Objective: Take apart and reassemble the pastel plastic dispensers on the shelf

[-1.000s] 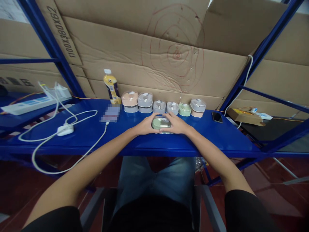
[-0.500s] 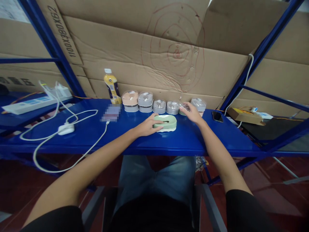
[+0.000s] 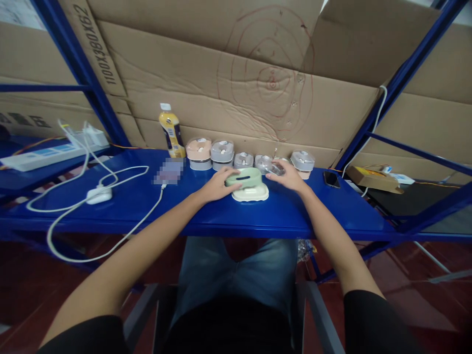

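Note:
My left hand [image 3: 220, 185] grips the left end of a green oval cover [image 3: 248, 177] with a slot in its top. The cover is tilted and raised above a cream base [image 3: 250, 193] on the blue table. To the right, my right hand [image 3: 288, 176] holds a clear plastic lid [image 3: 272, 166] in front of the row of small boxes. Grey boxes [image 3: 243, 161] with clear lids stand behind the green cover. The lid partly hides the boxes behind it.
A yellow bottle [image 3: 171, 132] stands at the back left, beside stacked peach and grey boxes [image 3: 199, 153]. White cables and an adapter [image 3: 99, 195] lie at the left of the blue table [image 3: 206, 216]. A phone [image 3: 331, 179] lies at the right, near an open carton [image 3: 374, 180].
My left hand has lifted the green cover off the cream base, up and to the left. My right hand has moved left with the clear lid.

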Available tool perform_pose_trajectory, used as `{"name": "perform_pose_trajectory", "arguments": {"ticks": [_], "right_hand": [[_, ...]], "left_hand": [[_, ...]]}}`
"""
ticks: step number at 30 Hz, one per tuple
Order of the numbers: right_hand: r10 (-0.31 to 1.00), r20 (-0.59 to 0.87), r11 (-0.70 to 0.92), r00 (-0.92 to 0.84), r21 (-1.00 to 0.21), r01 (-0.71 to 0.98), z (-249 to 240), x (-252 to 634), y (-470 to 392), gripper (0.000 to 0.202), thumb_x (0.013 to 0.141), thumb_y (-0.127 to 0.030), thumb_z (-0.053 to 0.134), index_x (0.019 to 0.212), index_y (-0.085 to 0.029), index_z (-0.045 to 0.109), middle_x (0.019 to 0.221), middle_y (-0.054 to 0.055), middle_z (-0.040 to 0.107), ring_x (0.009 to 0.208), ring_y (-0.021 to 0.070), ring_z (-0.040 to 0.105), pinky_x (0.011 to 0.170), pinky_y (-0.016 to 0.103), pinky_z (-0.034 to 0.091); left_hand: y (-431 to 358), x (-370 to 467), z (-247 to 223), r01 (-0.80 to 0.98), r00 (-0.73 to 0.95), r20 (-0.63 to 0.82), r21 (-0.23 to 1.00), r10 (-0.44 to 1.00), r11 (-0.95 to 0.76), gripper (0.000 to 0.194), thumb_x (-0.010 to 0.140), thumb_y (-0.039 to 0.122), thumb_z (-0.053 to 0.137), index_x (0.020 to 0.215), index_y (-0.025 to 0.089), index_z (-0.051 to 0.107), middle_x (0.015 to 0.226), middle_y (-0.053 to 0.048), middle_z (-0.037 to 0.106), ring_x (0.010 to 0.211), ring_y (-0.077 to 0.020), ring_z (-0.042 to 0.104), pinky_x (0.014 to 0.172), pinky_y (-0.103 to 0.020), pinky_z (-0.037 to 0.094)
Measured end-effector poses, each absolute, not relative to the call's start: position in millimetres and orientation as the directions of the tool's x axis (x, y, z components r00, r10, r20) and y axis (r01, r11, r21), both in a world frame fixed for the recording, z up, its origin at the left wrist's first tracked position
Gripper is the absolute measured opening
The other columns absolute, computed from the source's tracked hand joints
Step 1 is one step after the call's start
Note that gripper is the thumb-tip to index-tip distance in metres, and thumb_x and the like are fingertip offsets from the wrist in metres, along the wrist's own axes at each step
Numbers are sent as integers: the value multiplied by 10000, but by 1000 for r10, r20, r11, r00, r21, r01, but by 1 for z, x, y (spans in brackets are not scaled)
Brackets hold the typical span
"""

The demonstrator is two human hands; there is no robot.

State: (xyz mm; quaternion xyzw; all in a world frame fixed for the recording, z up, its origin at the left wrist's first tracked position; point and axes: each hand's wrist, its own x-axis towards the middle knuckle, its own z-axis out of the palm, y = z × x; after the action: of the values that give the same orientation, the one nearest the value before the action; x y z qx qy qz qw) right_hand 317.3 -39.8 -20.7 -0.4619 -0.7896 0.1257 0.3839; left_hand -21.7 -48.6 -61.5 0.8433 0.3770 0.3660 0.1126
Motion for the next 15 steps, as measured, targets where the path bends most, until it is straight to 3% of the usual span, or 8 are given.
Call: {"name": "perform_pose_trajectory", "arguments": {"ticks": [3, 6, 11, 15], "right_hand": [[747, 528, 658, -404, -504, 559, -26, 300, -43, 827, 763, -714, 922, 1422, -246, 745, 1479, 158, 736, 1383, 385, 688, 1234, 595, 511], [694, 506, 720, -513, -455, 525, -30, 282, -46, 841, 745, -716, 944, 1424, -255, 759, 1442, 148, 748, 1363, 382, 696, 1231, 605, 510], [689, 461, 724, -559, -401, 561, -33, 265, -52, 912, 704, -734, 968, 1461, -274, 751, 1379, 138, 746, 1307, 398, 710, 1193, 624, 535], [679, 456, 733, -575, -376, 567, -32, 264, -53, 914, 721, -730, 963, 1471, -255, 746, 1347, 142, 739, 1281, 396, 712, 1186, 612, 540]], "left_hand": [[-59, -9, -63, 515, 488, 512, 485, 707, -707, 882, 918, 670, 781, 1606, 185, 519, 1600, -212, 614, 1490, -420, 605, 1278, -594, 490], [-62, 0, -67, 506, 487, 492, 515, 722, -692, 1055, 852, 643, 861, 1681, 179, 401, 1609, -240, 603, 1496, -448, 608, 1256, -616, 506], [-59, 3, -71, 480, 486, 481, 550, 729, -683, 1212, 778, 616, 936, 1738, 217, 312, 1461, -199, 692, 1378, -446, 697, 1174, -629, 565], [-56, 4, -72, 468, 512, 486, 533, 708, -705, 1319, 708, 589, 994, 1753, 214, 282, 1606, -248, 600, 1490, -481, 615, 1232, -661, 515]]}}
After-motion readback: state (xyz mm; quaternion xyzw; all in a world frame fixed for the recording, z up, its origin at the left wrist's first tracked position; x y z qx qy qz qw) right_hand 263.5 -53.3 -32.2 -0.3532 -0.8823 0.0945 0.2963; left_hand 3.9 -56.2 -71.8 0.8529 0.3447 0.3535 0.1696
